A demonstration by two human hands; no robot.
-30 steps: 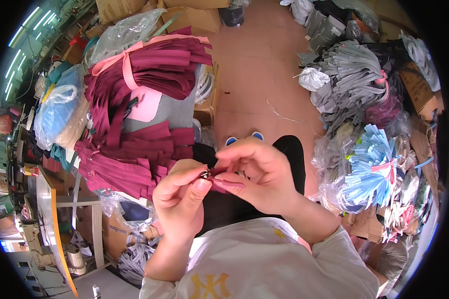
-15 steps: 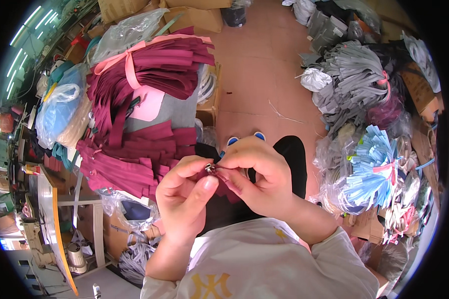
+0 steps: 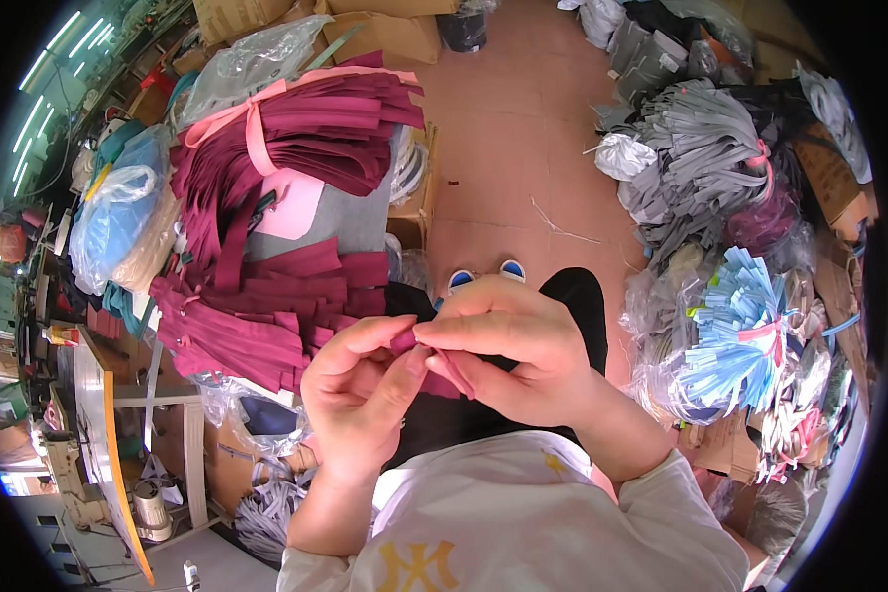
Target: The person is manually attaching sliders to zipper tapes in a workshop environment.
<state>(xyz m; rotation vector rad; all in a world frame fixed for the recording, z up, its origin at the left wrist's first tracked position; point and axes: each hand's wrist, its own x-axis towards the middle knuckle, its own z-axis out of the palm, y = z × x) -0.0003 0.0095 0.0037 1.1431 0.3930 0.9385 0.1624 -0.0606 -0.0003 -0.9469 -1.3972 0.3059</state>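
Observation:
In front of my lap both hands meet, fingertips pinched together on a maroon zipper tape (image 3: 404, 341). My left hand (image 3: 360, 390) grips it between thumb and index finger. Close against it, my right hand (image 3: 513, 335) pinches the same tape, part of which hangs below the fingers. Any slider on it is hidden by the fingertips. Left of my hands lies a fanned pile of maroon zipper tapes (image 3: 266, 311). Beyond that pile is a thick maroon bundle (image 3: 335, 133) tied with a pink band (image 3: 259, 148).
Under the maroon bundle is a grey surface with a pink sheet (image 3: 296, 207). To the right, a grey bundle (image 3: 701, 148) and a light blue bundle (image 3: 735, 335) lie among plastic bags. Cardboard boxes (image 3: 385, 37) stand at the far end. A wooden-edged table (image 3: 109, 454) is at left.
My fingertips have closed further over the tape, hiding the small metal slider that showed between them. My right hand has tilted slightly; the piles have not moved.

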